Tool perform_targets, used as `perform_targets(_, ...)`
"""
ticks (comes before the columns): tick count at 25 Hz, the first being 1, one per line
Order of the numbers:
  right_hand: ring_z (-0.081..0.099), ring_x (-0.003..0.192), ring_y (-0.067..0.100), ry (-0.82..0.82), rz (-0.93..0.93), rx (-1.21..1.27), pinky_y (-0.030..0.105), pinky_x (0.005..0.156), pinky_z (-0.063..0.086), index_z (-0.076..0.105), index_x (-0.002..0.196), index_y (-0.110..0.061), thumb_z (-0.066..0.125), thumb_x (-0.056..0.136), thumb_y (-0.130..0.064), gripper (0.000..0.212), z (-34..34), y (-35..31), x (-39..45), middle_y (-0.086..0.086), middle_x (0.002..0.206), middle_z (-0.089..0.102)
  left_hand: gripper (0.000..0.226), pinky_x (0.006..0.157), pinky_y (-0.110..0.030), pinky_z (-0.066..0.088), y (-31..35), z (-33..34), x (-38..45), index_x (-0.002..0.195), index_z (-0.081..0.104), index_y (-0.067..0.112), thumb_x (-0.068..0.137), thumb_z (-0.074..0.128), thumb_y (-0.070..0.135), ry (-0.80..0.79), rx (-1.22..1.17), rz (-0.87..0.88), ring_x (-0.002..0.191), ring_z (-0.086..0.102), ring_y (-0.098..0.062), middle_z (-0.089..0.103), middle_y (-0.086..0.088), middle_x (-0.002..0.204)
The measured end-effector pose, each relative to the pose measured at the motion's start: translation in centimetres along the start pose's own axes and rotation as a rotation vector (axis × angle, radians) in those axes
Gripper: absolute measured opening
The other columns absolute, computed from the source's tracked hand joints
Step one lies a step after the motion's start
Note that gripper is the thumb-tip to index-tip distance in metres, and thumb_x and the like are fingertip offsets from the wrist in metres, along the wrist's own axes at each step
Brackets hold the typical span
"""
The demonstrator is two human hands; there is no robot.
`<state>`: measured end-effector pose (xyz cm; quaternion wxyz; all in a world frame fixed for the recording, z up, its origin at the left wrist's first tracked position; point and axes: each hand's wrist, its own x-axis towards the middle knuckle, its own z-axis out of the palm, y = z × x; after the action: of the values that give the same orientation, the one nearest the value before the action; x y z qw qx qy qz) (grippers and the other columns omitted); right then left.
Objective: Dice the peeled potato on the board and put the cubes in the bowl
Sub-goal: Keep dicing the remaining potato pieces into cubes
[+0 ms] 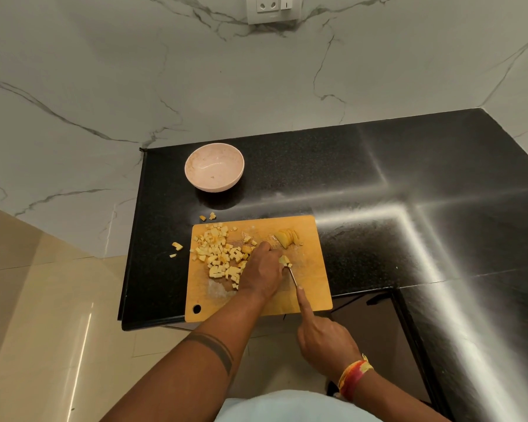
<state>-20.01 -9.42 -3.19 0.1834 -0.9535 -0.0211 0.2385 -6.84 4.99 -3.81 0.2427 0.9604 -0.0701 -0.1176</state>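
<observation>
Right hand [323,336] grips the knife [292,277], forefinger along its spine.
Left hand [264,269] pinches a potato piece [284,261] mid-board [314,287], steadying the cut.

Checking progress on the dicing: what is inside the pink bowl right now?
The pink bowl holds no potato cubes, only faint smears and a tiny speck; the cubes lie on the board.

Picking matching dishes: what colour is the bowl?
Pale pink bowl, seen in the head view.
</observation>
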Motion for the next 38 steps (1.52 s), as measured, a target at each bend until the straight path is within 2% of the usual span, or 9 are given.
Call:
perform_targets(6,0.057,0.059,0.021,0.078,-0.019,0.063,0.039,0.06,0.051,-0.023,0.157,-0.035,0.035,0.1,-0.029,0.082,-1.6,-1.5,1.4,0.001,0.073,0.062,0.04,0.103,-0.037,0.048,-0.5,-0.2,-1.0,0.14,0.055,0.016,0.1,0.059,0.02,0.012,0.006,0.001,0.125,0.049,-0.023,0.048,-0.003,0.133)
perform_targets(11,0.051,0.063,0.027,0.044,0.02,0.048,0.037,0.06,0.041,-0.013,0.161,-0.03,0.033,0.102,-0.031,0.074,-2.5,-3.0,4.1,0.01,0.085,0.065,0.033,0.099,-0.036,0.048,-0.3,-0.3,-0.6,0.134,0.058,0.015,0.102,0.054,0.021,0.016,0.012,-0.022,0.123,0.049,-0.024,0.051,-0.006,0.13)
perform_targets(15,0.053,0.064,0.029,0.027,0.008,0.015,0.038,0.06,0.042,-0.016,0.16,-0.03,0.032,0.103,-0.032,0.074,-2.2,-2.9,4.5,0.013,0.089,0.068,0.03,0.099,-0.037,0.048,0.2,-0.4,-0.3,0.13,0.061,0.015,0.103,0.051,0.023,0.018,0.007,-0.061,0.121,0.049,-0.026,0.052,-0.008,0.127)
perform_targets(19,0.053,0.061,0.024,0.011,0.003,0.017,0.037,0.058,0.044,-0.023,0.157,-0.031,0.035,0.102,-0.031,0.08,-1.1,-2.2,2.2,0.008,0.083,0.066,0.032,0.1,-0.037,0.047,0.2,-0.4,-0.2,0.131,0.06,0.015,0.099,0.056,0.022,0.0,-0.005,-0.08,0.123,0.049,-0.025,0.051,-0.006,0.129)
perform_targets(24,0.061,0.061,0.022,-0.014,0.0,0.017,0.041,0.063,0.055,-0.027,0.155,-0.033,0.033,0.098,-0.03,0.083,0.1,-0.6,-0.1,0.002,0.078,0.066,0.035,0.099,-0.036,0.045,0.0,-0.5,-0.4,0.134,0.059,0.015,0.1,0.058,0.023,0.004,0.01,-0.055,0.125,0.048,-0.025,0.051,-0.006,0.13)
perform_targets(30,0.056,0.056,0.02,0.061,-0.006,0.089,0.04,0.058,0.051,-0.024,0.156,-0.036,0.035,0.099,-0.03,0.082,-1.0,-1.6,0.9,0.0,0.072,0.062,0.034,0.098,-0.036,0.047,-1.0,-0.6,-1.3,0.133,0.059,0.02,0.1,0.059,0.027,0.034,0.032,-0.01,0.122,0.049,-0.022,0.052,-0.001,0.129)
perform_targets(34,0.051,0.059,0.022,0.044,0.0,0.053,0.036,0.058,0.041,-0.013,0.16,-0.03,0.033,0.102,-0.032,0.074,-2.2,-3.1,3.5,0.004,0.078,0.059,0.031,0.096,-0.037,0.049,-0.9,-0.7,-1.2,0.131,0.06,0.02,0.102,0.053,0.027,0.036,0.034,-0.022,0.119,0.05,-0.023,0.055,-0.002,0.127)
perform_targets(38,0.052,0.063,0.024,0.021,-0.001,0.022,0.035,0.06,0.04,-0.013,0.161,-0.029,0.03,0.105,-0.034,0.071,-2.2,-3.7,4.5,0.008,0.085,0.064,0.027,0.093,-0.038,0.05,-0.7,-0.7,-0.9,0.126,0.063,0.019,0.103,0.051,0.028,0.043,0.02,-0.069,0.116,0.053,-0.024,0.057,-0.003,0.123)
